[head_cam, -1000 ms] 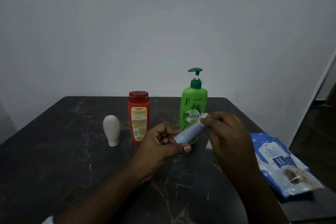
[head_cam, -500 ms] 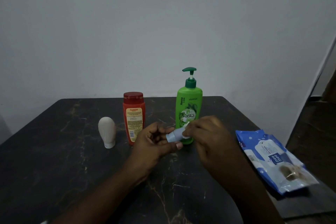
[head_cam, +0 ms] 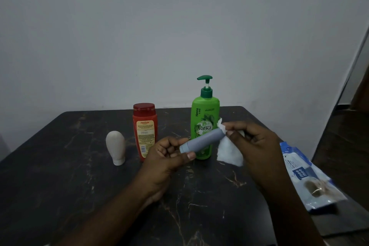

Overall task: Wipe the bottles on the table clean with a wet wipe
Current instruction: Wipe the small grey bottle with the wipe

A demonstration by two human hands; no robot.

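Note:
My left hand (head_cam: 167,156) grips the cap end of a small grey-blue tube bottle (head_cam: 203,140), held slanted above the dark marble table (head_cam: 60,175). At the tube's far end my right hand (head_cam: 257,146) pinches a white wet wipe (head_cam: 227,150), whose loose part hangs below the fingers. Behind the tube stand a green pump bottle (head_cam: 204,118) and a red bottle (head_cam: 144,130). A white tube (head_cam: 115,147) stands on its cap at the left.
A blue pack of wet wipes (head_cam: 307,175) lies at the table's right edge, its flap open. A pale wall rises just behind the table. Dark floor and a doorway show at the far right.
My right hand slid the wipe along the tube from near the cap out to its far end, so most of the tube now shows. The wipe hangs more loosely.

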